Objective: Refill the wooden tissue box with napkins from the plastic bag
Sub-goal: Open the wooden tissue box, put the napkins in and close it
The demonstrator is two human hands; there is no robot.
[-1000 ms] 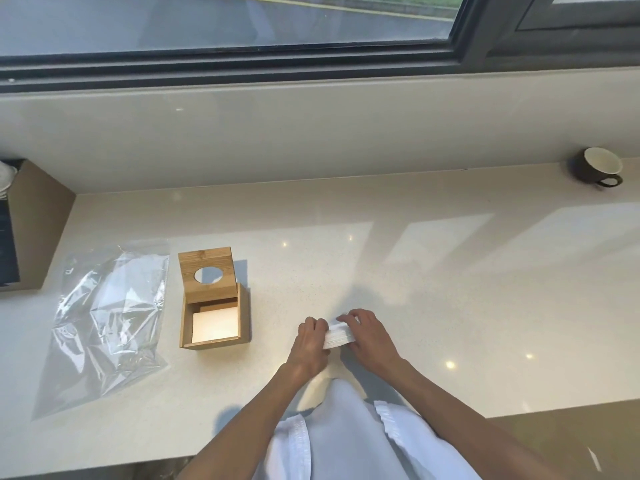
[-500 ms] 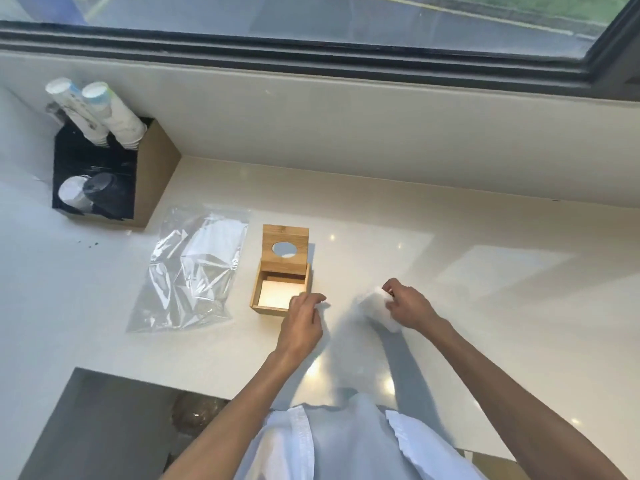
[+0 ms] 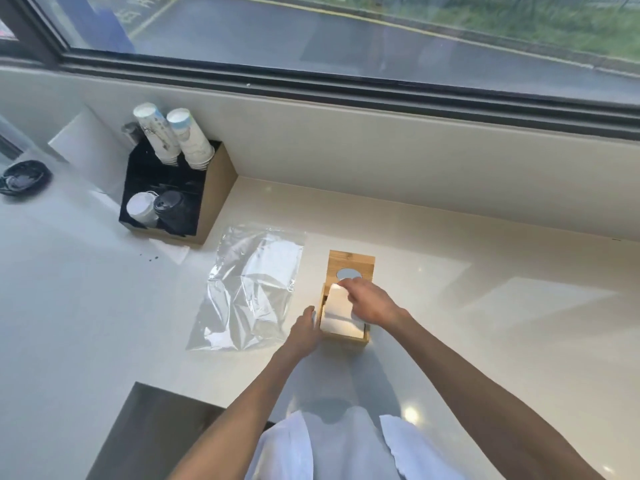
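The wooden tissue box (image 3: 346, 338) stands on the pale counter with its lid (image 3: 350, 263) raised, a round hole in it. My right hand (image 3: 372, 303) is over the open box, holding a stack of white napkins (image 3: 337, 311) that sits tilted in the opening. My left hand (image 3: 304, 332) rests against the box's left side. The clear plastic bag (image 3: 251, 287) lies flat just left of the box, with a white patch showing through it.
A black and wood cup holder (image 3: 175, 199) with paper cups (image 3: 173, 135) and lids stands at the back left by the wall. A dark dish (image 3: 24, 176) sits at the far left. The counter (image 3: 485, 341) stretches to the right.
My right hand has carried the napkin stack left from the counter into the open box. My left hand has shifted to the box's left side. The view has swung left.
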